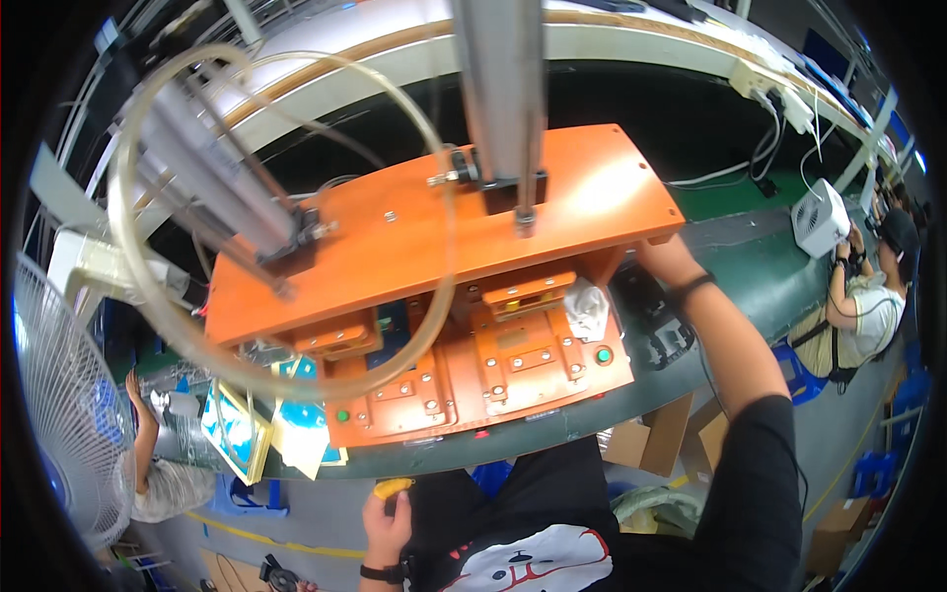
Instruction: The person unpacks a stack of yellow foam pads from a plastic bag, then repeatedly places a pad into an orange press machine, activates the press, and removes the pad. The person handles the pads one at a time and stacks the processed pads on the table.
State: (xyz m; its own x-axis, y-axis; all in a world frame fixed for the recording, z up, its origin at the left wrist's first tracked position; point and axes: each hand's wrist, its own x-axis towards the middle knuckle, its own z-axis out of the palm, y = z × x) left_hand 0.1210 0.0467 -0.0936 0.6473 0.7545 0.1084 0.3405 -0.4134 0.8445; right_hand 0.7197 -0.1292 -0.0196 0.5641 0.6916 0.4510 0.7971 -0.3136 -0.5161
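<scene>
below the bench edge, left hand (387, 523) with grip clenched on a small yellow piece (393, 486); right hand's grip hidden.

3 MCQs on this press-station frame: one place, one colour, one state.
1. Where is the left hand?
A. On the orange press fixture
B. Low by the lap, below the bench edge
C. On the fan

2. What colour is the small piece it holds?
A. Yellow
B. Blue
C. White

3. The right hand is:
A. Hanging free
B. Reaching up at the fixture's right end
C. Holding a box

Answers: 1 B, it sits under the bench edge; 2 A, the piece shows yellow; 3 B, the arm stretches to the plate.
</scene>
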